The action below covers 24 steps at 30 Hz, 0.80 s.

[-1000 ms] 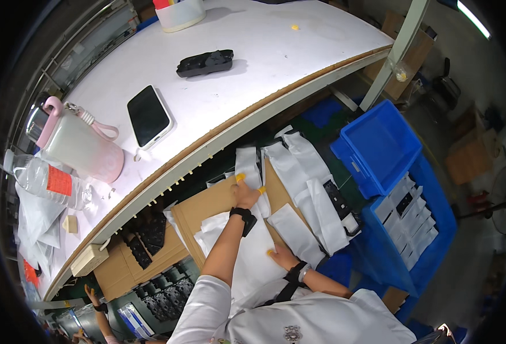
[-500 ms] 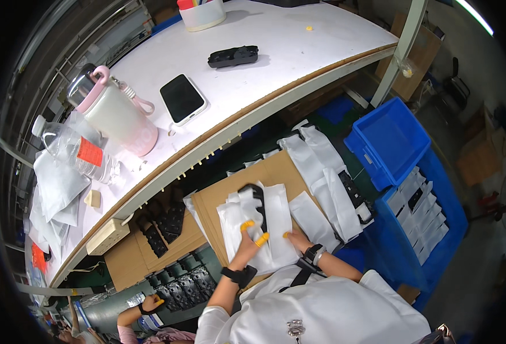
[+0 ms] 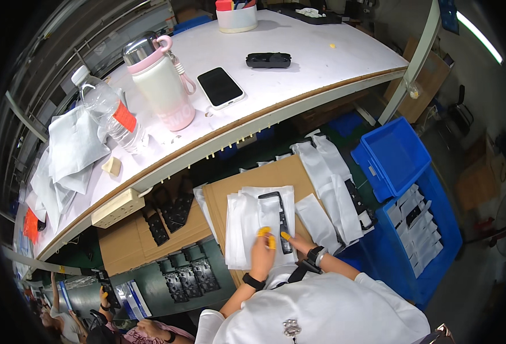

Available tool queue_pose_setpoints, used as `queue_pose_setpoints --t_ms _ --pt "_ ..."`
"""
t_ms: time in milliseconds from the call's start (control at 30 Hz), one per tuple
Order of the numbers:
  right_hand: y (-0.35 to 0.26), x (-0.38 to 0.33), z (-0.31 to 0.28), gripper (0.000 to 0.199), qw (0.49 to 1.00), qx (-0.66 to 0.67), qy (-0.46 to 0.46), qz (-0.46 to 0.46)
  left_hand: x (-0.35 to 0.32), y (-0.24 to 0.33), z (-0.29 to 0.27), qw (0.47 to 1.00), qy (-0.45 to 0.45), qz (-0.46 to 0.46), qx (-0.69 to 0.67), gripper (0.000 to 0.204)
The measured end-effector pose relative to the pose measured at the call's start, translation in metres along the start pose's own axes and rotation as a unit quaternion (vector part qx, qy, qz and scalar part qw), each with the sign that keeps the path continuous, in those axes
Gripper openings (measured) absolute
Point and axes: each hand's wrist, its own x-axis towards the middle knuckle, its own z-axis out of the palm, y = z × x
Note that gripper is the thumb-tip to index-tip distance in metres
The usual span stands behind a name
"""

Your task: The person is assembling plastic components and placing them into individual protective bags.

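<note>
A slim black plastic frame (image 3: 283, 217), hooked at its far end, lies on a stack of flat white sleeves (image 3: 240, 226). The stack rests on a cardboard sheet (image 3: 214, 200). Yellow finger cots cover fingertips on both hands. My left hand (image 3: 263, 253) is closed, its fingertips drawn together on a white sleeve just left of the frame's lower part. My right hand (image 3: 300, 243) has its fingers closed at the frame's lower end, with a capped fingertip over it; its other fingers are partly hidden.
To the right, more white-sleeved parts (image 3: 327, 172) lie beside a blue bin (image 3: 396, 152) and a larger blue crate (image 3: 445, 252). Black parts (image 3: 187, 275) lie at left, near a co-worker's hand (image 3: 104, 298). The white shelf (image 3: 230, 123) ahead carries a tumbler (image 3: 164, 92) and phone (image 3: 220, 87).
The view has shifted, so the shelf appears further right. My left fingertips have drawn together and moved nearer my right hand. More of the black frame shows. The co-worker's hand has left the black parts.
</note>
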Motion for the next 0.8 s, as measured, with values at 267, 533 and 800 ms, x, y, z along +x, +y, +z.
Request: queue_pose_setpoints --t_ms 267,533,800 --pt "0.003 0.008 0.0 0.036 0.999 -0.017 -0.021 -0.021 -0.008 -0.047 0.033 0.961 -0.074 0.116 0.24 0.058" --pt "0.006 0.008 0.001 0.035 0.995 -0.104 0.004 -0.007 0.001 -0.064 0.027 0.935 -0.017 0.1 0.339 0.076" --pt "0.008 0.012 0.002 0.035 0.993 -0.068 -0.04 -0.085 0.011 -0.071 0.011 0.975 -0.07 0.0 0.213 0.074"
